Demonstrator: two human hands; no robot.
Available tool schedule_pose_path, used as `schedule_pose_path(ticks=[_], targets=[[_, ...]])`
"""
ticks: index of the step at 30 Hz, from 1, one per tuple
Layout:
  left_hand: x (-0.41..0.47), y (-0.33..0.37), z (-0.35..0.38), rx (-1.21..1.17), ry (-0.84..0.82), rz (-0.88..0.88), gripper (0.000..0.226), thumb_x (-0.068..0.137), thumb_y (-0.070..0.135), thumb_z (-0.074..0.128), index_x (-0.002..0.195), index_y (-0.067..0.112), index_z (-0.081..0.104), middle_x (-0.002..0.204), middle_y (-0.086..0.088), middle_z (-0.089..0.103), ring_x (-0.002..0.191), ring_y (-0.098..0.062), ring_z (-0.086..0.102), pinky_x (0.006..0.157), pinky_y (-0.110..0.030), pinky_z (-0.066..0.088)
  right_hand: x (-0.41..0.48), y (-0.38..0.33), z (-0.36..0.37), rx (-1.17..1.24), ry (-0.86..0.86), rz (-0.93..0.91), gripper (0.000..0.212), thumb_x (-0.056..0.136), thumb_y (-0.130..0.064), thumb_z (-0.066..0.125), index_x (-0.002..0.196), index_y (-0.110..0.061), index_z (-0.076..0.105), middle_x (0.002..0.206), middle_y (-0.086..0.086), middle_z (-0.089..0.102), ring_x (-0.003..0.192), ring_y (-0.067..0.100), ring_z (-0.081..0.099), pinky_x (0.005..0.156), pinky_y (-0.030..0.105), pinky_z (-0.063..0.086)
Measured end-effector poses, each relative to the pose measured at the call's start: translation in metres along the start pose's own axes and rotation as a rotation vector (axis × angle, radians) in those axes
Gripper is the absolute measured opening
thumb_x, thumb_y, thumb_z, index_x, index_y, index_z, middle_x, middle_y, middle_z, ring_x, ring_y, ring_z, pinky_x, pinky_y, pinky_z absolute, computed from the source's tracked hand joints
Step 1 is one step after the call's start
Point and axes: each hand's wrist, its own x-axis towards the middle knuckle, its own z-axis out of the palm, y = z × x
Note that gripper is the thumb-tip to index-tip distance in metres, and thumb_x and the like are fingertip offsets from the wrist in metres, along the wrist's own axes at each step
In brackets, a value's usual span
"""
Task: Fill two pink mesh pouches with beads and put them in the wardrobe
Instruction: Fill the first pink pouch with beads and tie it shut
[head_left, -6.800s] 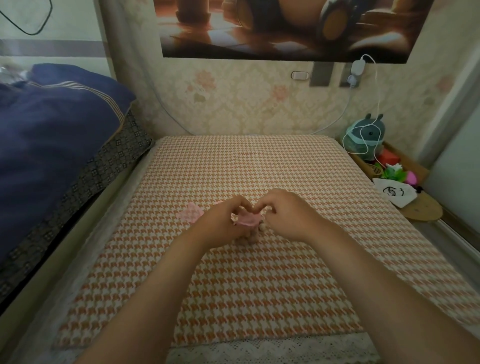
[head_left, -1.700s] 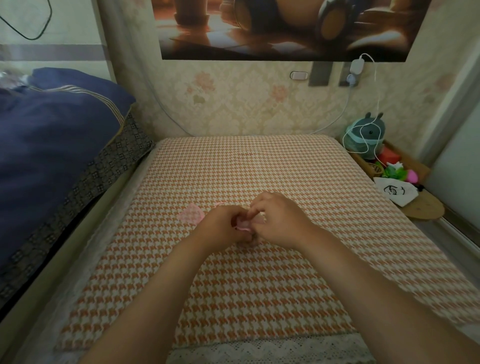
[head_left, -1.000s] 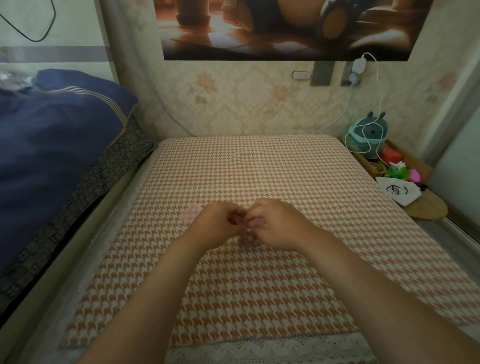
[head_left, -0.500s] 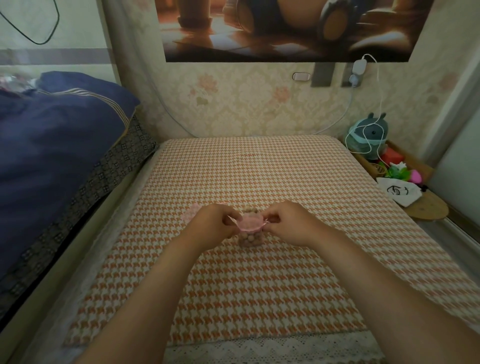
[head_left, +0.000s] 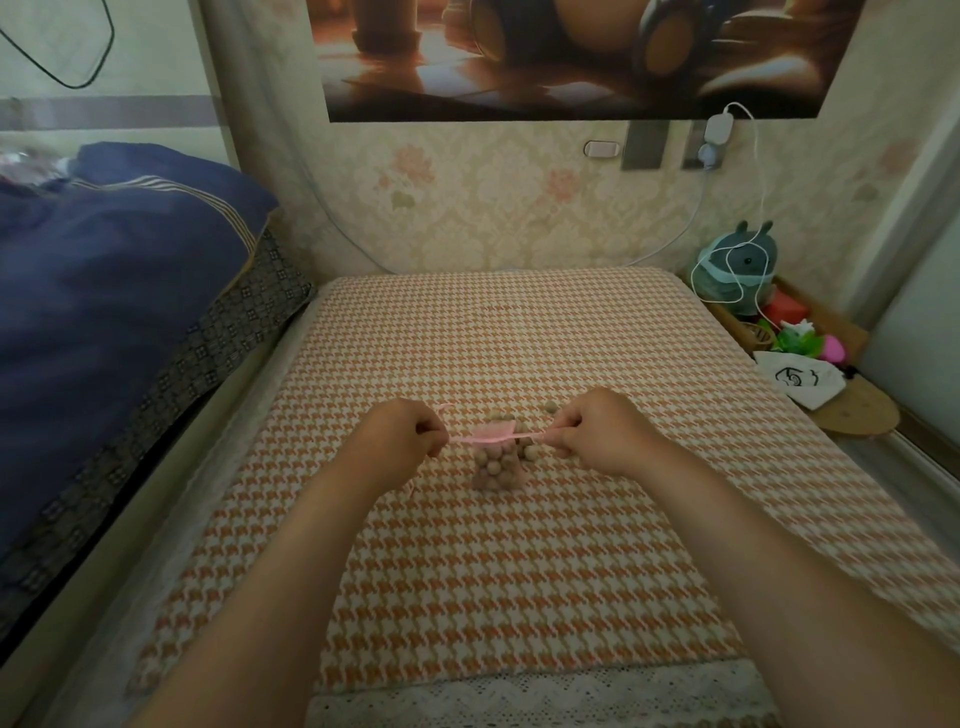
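Observation:
A pink mesh pouch (head_left: 497, 465) full of tan beads hangs between my hands just above the houndstooth tabletop (head_left: 519, 571). Its pink top is gathered tight. My left hand (head_left: 400, 439) is shut on the left end of the pouch's pink drawstring, and my right hand (head_left: 597, 431) is shut on the right end, so the string runs taut between them. A few loose beads (head_left: 531, 452) lie on the cloth behind the pouch. A second pink pouch is mostly hidden behind my left hand; only a pink edge (head_left: 445, 408) shows.
A bed with a dark blue quilt (head_left: 104, 270) runs along the left. At the right, a low shelf holds a teal plush toy (head_left: 737, 265), a white cable, small bright items and a white drawstring bag (head_left: 797, 376). The papered wall stands behind the table.
My hands were close together at the pouch's mouth; they have drawn apart sideways, pulling the drawstring taut and gathering the top shut. The bead-filled pouch now shows between them.

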Motion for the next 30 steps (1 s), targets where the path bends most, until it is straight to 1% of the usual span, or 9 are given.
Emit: schedule_pose_path(ticks=[3, 7, 11, 14, 16, 19, 21, 25, 30], targets=[[-0.001, 0.000, 0.002, -0.010, -0.019, 0.005, 0.018, 0.096, 0.023, 0.062, 0.082, 0.016, 0.072, 0.077, -0.005, 0.070, 0.075, -0.027, 0.068, 0.062, -0.036, 0.056, 0.000, 0.003, 0.002, 0.045, -0.023, 0.029, 0.025, 0.094, -0.029, 0.073, 0.075, -0.014, 0.080, 0.086, -0.013, 0.069, 0.062, 0.025, 0.073, 0.064, 0.035, 0.059], [-0.002, 0.002, 0.005, -0.030, -0.033, 0.019, 0.020, 0.097, 0.023, 0.060, 0.081, 0.015, 0.070, 0.079, -0.006, 0.069, 0.076, -0.028, 0.067, 0.059, -0.032, 0.054, -0.001, 0.004, 0.002, 0.158, -0.021, 0.081, 0.024, 0.095, -0.023, 0.072, 0.072, -0.017, 0.075, 0.074, 0.002, 0.077, 0.054, 0.018, 0.067, 0.054, 0.026, 0.048], [0.000, -0.003, 0.005, -0.008, -0.007, -0.008, 0.018, 0.097, 0.021, 0.059, 0.082, 0.018, 0.068, 0.076, 0.000, 0.067, 0.068, -0.019, 0.062, 0.055, -0.028, 0.050, 0.000, 0.001, 0.003, 0.112, -0.049, 0.127, 0.023, 0.097, -0.021, 0.069, 0.076, -0.015, 0.076, 0.079, 0.008, 0.078, 0.056, 0.019, 0.066, 0.056, 0.029, 0.050], [0.000, -0.002, 0.009, 0.025, 0.011, 0.001, 0.015, 0.097, 0.023, 0.059, 0.083, 0.021, 0.066, 0.076, 0.004, 0.063, 0.063, -0.011, 0.057, 0.050, -0.021, 0.041, -0.001, 0.000, 0.006, -0.017, -0.095, 0.109, 0.022, 0.098, -0.022, 0.067, 0.082, -0.010, 0.076, 0.084, 0.005, 0.077, 0.064, 0.020, 0.072, 0.068, 0.035, 0.059], [0.000, 0.000, 0.015, -0.036, 0.008, 0.028, 0.004, 0.095, 0.024, 0.062, 0.092, 0.025, 0.064, 0.087, 0.008, 0.063, 0.074, -0.010, 0.060, 0.055, -0.017, 0.043, -0.002, 0.000, 0.007, -0.083, -0.111, 0.040, 0.020, 0.097, -0.026, 0.067, 0.080, -0.017, 0.075, 0.086, 0.000, 0.075, 0.078, 0.022, 0.073, 0.079, 0.040, 0.061], [-0.002, 0.006, 0.023, -0.255, -0.098, 0.029, 0.033, 0.089, 0.028, 0.069, 0.119, 0.023, 0.058, 0.108, 0.008, 0.065, 0.096, -0.009, 0.064, 0.077, -0.021, 0.054, -0.005, -0.002, 0.006, -0.103, -0.147, -0.054, 0.016, 0.095, -0.030, 0.070, 0.081, -0.024, 0.075, 0.089, -0.008, 0.071, 0.086, 0.016, 0.068, 0.080, 0.036, 0.057], [-0.002, 0.011, 0.030, -0.265, -0.134, 0.029, 0.049, 0.087, 0.034, 0.072, 0.130, 0.018, 0.056, 0.108, 0.006, 0.068, 0.098, -0.010, 0.065, 0.085, -0.030, 0.056, -0.007, -0.005, 0.004, -0.113, -0.169, -0.089, 0.015, 0.094, -0.029, 0.071, 0.087, -0.018, 0.078, 0.089, -0.009, 0.071, 0.086, 0.015, 0.067, 0.078, 0.035, 0.056], [-0.002, 0.020, 0.040, -0.249, -0.105, 0.030, 0.051, 0.089, 0.042, 0.067, 0.132, 0.016, 0.058, 0.105, 0.001, 0.066, 0.096, -0.018, 0.066, 0.083, -0.034, 0.054, -0.008, -0.006, 0.005, -0.158, -0.182, -0.135, 0.013, 0.091, -0.025, 0.074, 0.085, -0.015, 0.080, 0.071, -0.027, 0.059, 0.077, 0.007, 0.065, 0.068, 0.026, 0.049], [0.003, 0.018, 0.044, -0.202, -0.153, 0.047, 0.058, 0.094, 0.040, 0.062, 0.145, 0.019, 0.046, 0.129, -0.001, 0.059, 0.111, -0.017, 0.059, 0.095, -0.033, 0.050, -0.008, -0.005, 0.004, -0.143, -0.200, -0.142, 0.011, 0.090, -0.026, 0.074, 0.083, -0.021, 0.081, 0.085, -0.013, 0.074, 0.088, 0.014, 0.071, 0.086, 0.038, 0.059]])
